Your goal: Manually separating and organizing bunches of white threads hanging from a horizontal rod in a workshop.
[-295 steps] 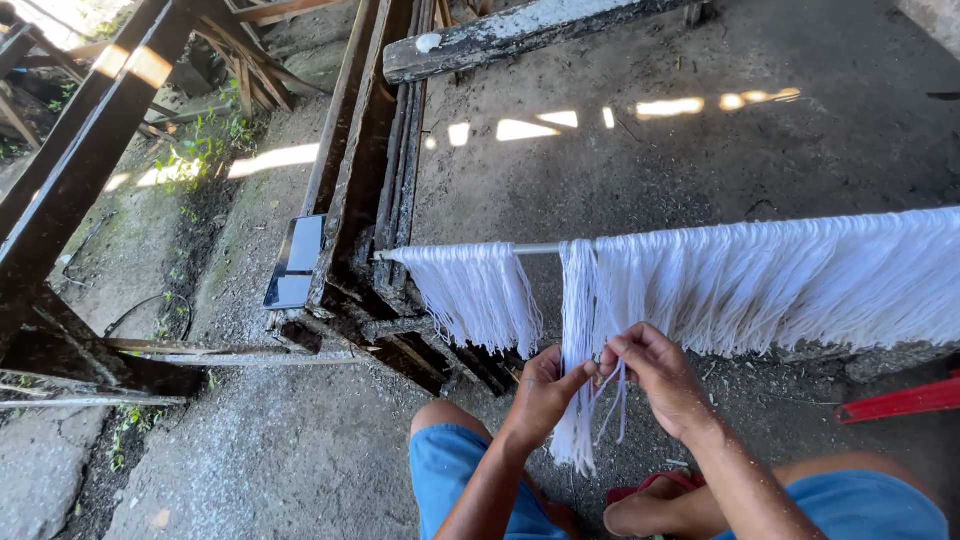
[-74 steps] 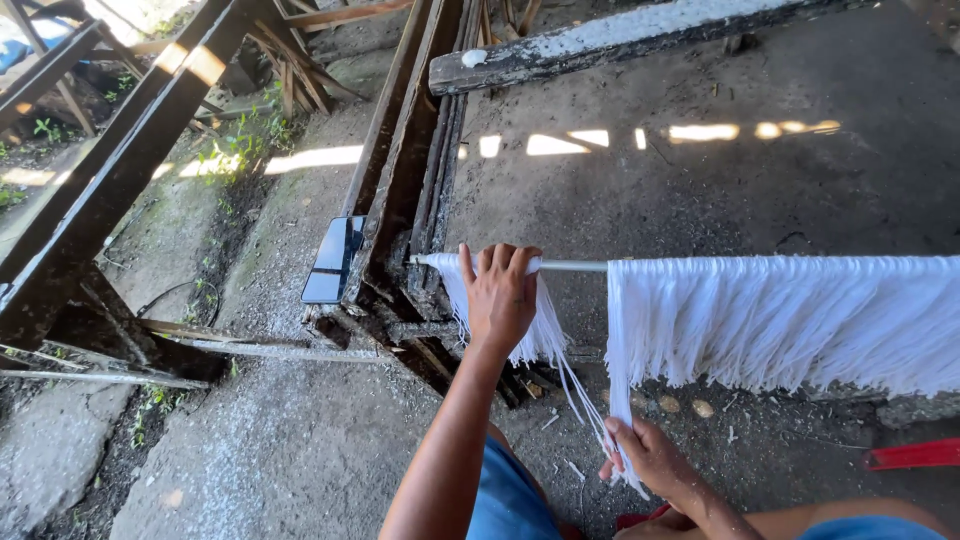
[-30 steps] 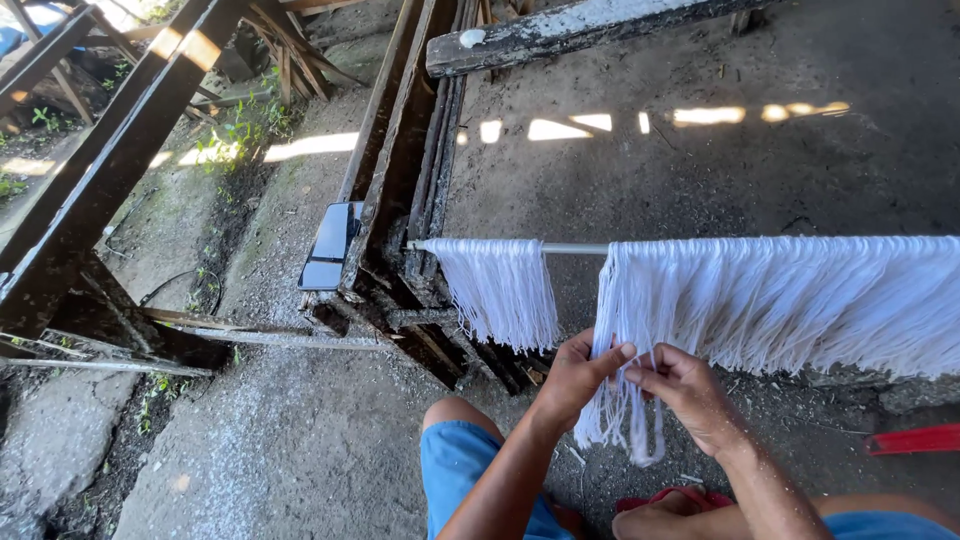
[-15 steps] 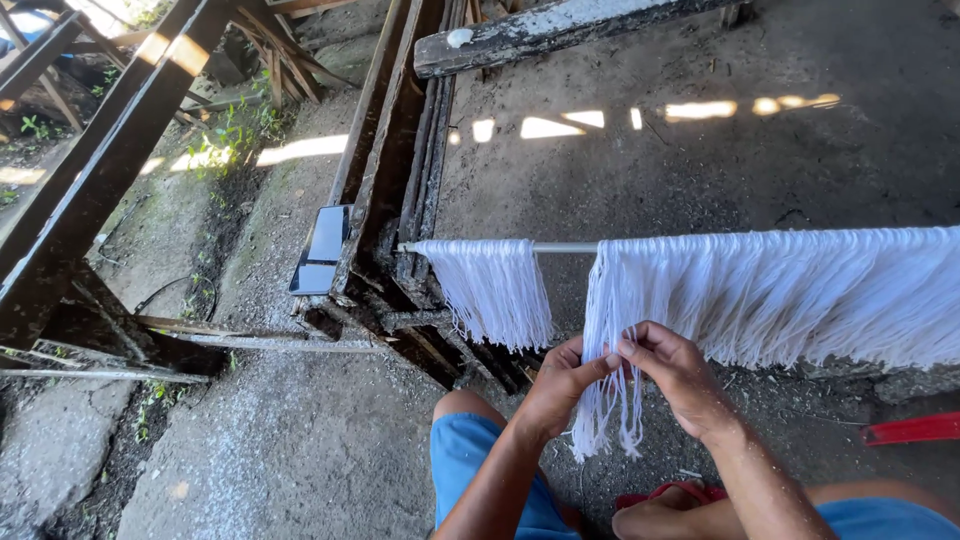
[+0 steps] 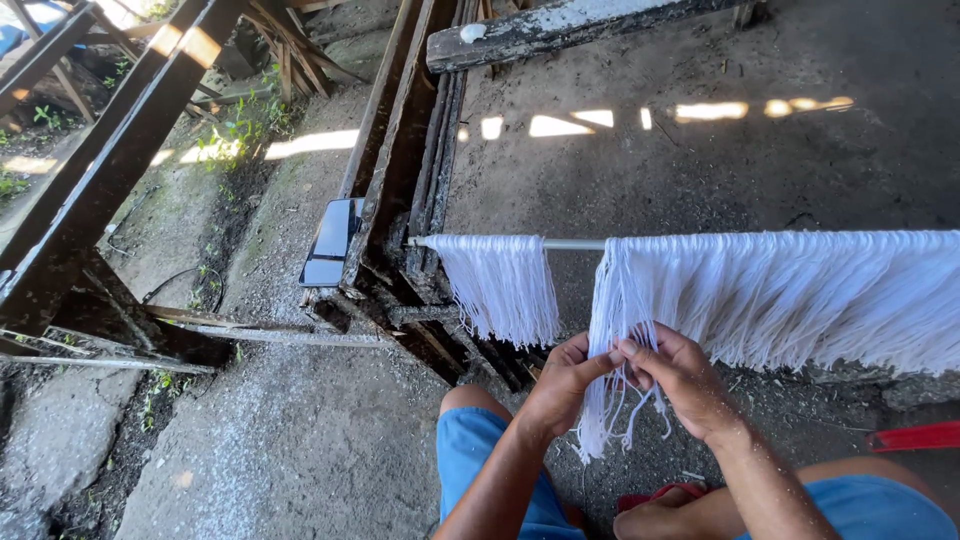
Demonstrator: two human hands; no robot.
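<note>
A thin horizontal rod (image 5: 575, 244) was seen spanning the view, and white threads (image 5: 780, 295) were draped over it in a long fringe reaching to the right edge of the picture. A smaller separate bunch of threads (image 5: 500, 285) was hung on the rod's left end, with a bare stretch of rod left between the two groups. Below the rod, at the left edge of the long fringe, a few loose strands (image 5: 605, 415) were drawn down and gathered between both hands. The left hand (image 5: 565, 385) was closed with its fingertips pinched on these strands, and the right hand (image 5: 680, 380) was likewise pinched on them, the thumbs and forefingers of the two hands being brought almost together. The free ends of the strands were left dangling beneath the hands. To the left of the rod's end, a dark weathered wooden frame (image 5: 400, 190) was stood, and a phone (image 5: 333, 240) with a dark screen was propped against its outer side. The concrete floor (image 5: 720, 150) behind the rod was marked by patches of sunlight. Below the hands, blue shorts (image 5: 480, 460) were visible on the person's knees, and a red object (image 5: 915, 437) was partly shown at the right edge, too cropped to be identified.
</note>
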